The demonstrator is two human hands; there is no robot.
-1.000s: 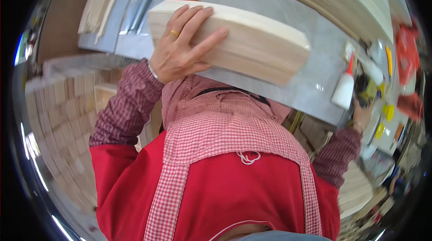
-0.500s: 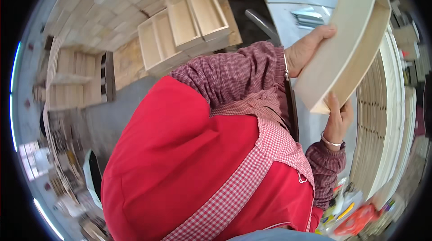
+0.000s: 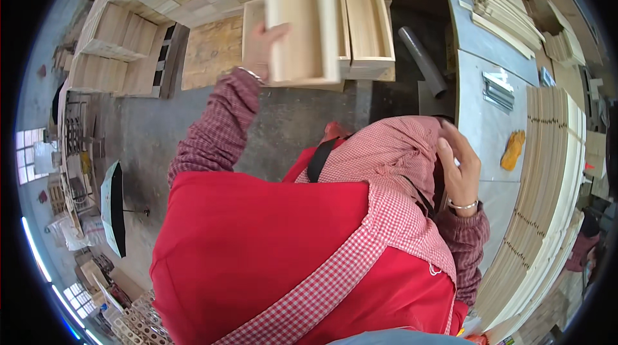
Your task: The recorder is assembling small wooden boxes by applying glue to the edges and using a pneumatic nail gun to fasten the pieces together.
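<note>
A long, pale wooden drawer box [image 3: 302, 29] is in my left hand [image 3: 262, 49], gripped by its left side wall with the open top facing me. It hangs over other wooden drawers [image 3: 370, 20] stacked on a low wooden board, and partly hides them. My fingers under its side are out of sight. My right hand [image 3: 460, 168] is empty, its fingers loosely stretched, beside the edge of the grey-topped workbench [image 3: 492, 78] on my right.
On the bench lie a yellow-orange glove [image 3: 512, 150], a packet of dark strips [image 3: 497, 92], wooden strips [image 3: 502, 10] and a long row of stacked thin panels [image 3: 531, 190]. A grey tube [image 3: 421, 62] leans near the bench. An open umbrella [image 3: 112, 210] stands on the floor at left.
The drawer box has moved from over the bench leftward to above the stacked drawers, carried by my left hand. My right hand has let go of it. My body has turned left.
</note>
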